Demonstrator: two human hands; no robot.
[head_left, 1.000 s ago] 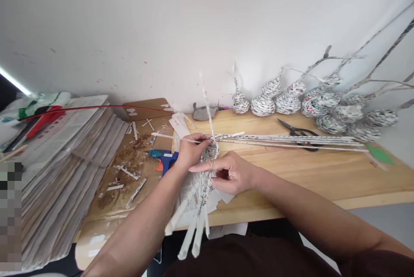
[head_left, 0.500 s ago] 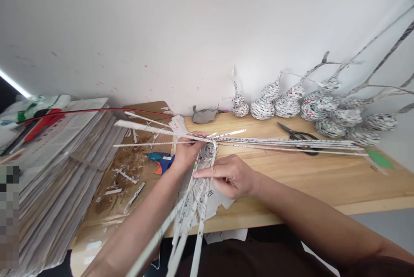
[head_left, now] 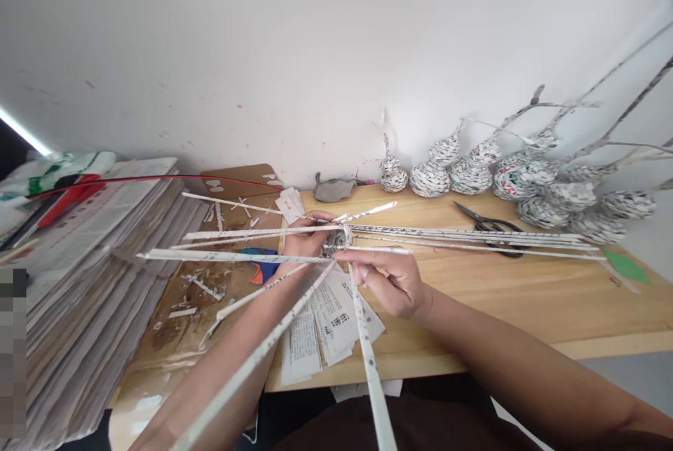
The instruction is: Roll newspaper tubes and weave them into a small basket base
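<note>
My left hand (head_left: 309, 235) grips a small woven newspaper piece (head_left: 334, 245) from its left side. Long rolled paper tubes (head_left: 252, 232) fan out from this piece to the left, toward me and upward. My right hand (head_left: 392, 281) is closed at the weave's near right edge, its index finger and thumb at a paper tube (head_left: 368, 342) that hangs toward me. Which tube the fingertips pinch is partly hidden. Another short tube end (head_left: 389, 250) lies along the top of the right index finger.
Several woven newspaper gourds (head_left: 430, 177) line the wall. Black-handled scissors (head_left: 502, 235) lie under long paper tubes (head_left: 467, 232). At left are stacked newspapers (head_left: 105, 276), a blue glue gun (head_left: 269, 268) and paper scraps (head_left: 205, 287). Newspaper strips (head_left: 302, 346) lie beneath the work.
Several tubes that hung toward me now point left across my left forearm. My right hand has shifted slightly right and up, its index fingertip now at the weave.
</note>
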